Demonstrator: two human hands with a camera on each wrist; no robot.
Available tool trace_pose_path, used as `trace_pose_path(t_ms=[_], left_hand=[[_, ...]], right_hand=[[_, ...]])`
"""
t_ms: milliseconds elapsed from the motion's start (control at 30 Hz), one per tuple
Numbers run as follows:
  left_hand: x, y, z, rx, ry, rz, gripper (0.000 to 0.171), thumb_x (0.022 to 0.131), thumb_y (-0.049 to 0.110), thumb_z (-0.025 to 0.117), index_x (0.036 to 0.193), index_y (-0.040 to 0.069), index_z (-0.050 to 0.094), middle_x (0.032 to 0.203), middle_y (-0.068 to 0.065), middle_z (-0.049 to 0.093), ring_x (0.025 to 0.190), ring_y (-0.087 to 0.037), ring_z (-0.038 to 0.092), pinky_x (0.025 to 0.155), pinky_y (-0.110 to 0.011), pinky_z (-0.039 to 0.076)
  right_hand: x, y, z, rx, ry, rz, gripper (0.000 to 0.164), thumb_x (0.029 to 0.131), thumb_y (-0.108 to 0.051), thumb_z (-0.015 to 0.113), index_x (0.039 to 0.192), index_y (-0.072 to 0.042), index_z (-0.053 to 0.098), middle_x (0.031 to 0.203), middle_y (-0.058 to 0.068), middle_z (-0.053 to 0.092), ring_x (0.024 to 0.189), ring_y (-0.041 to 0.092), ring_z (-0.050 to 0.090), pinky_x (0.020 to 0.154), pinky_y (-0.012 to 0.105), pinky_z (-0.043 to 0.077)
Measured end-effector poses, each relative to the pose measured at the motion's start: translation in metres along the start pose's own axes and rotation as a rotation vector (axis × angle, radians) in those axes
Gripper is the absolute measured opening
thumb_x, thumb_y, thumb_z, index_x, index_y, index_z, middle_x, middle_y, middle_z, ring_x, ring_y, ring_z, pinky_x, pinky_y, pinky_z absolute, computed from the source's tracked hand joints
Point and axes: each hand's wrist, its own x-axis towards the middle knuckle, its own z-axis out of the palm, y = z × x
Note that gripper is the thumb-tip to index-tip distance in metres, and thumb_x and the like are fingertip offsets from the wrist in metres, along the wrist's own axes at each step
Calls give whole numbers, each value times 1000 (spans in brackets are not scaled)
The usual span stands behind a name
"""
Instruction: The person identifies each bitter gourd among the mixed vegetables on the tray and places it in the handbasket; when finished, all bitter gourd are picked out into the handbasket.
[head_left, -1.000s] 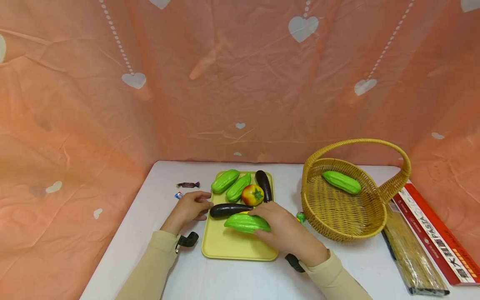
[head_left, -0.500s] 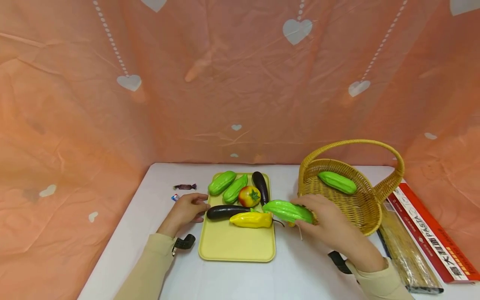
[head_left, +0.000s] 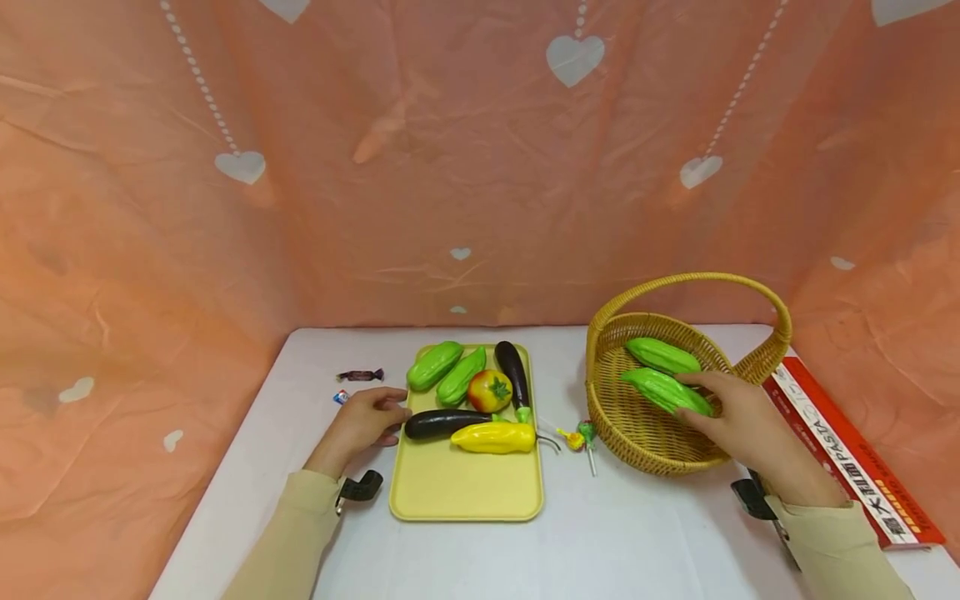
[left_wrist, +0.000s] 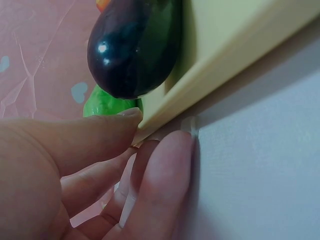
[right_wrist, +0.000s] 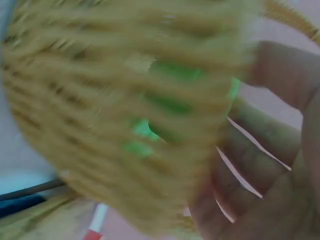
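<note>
My right hand [head_left: 753, 429] holds a green bitter melon [head_left: 660, 390] by its right end, inside the wicker basket [head_left: 611, 417]. Beside it in the basket lies another green, elongated vegetable [head_left: 660, 354]. The right wrist view is blurred; basket weave hides most of the green. At the left rim of the yellow tray [head_left: 465, 496], my left hand [head_left: 360, 425] pinches the edge, thumb above and fingers below. A dark eggplant [left_wrist: 135, 50] lies close to that thumb. On the tray a yellow pepper [head_left: 493, 437] rests in front of the eggplant.
Farther back on the tray are two green vegetables [head_left: 447, 375], a red-yellow tomato [head_left: 490, 391] and a second eggplant [head_left: 512, 371]. Lollipops [head_left: 581, 437] lie between tray and basket. Wrapped candies [head_left: 362, 375] lie at left. A red pasta box [head_left: 855, 458] stands right of the basket.
My right hand has carried the bitter melon from above the tray rightward into the basket, uncovering the yellow pepper and lollipops. The left hand stays at the tray's edge.
</note>
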Motion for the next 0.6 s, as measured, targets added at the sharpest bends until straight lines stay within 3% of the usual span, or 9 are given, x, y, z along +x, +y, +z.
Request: trace_pose_path(t_ms=[267,600], left_hand=[[2,-1,-1,0,4,-8,41,94,16,70,134,7,63,109,-13,67,77,-15,67,68,-30,63],[1,0,0,-3,-3,-15,41,95,16,69,134,8,62,109,-13,67,78,-16,67,69,-31,64]], right_hand=[[4,20,16,-2,-12,76,47,86,-19,78,126,0,64,122,29,65,110,46,61,93,64,49],[6,17,21,-69,-10,147,49,90,-21,71,129,6,60,123,32,63,111,48,59,92,67,48]])
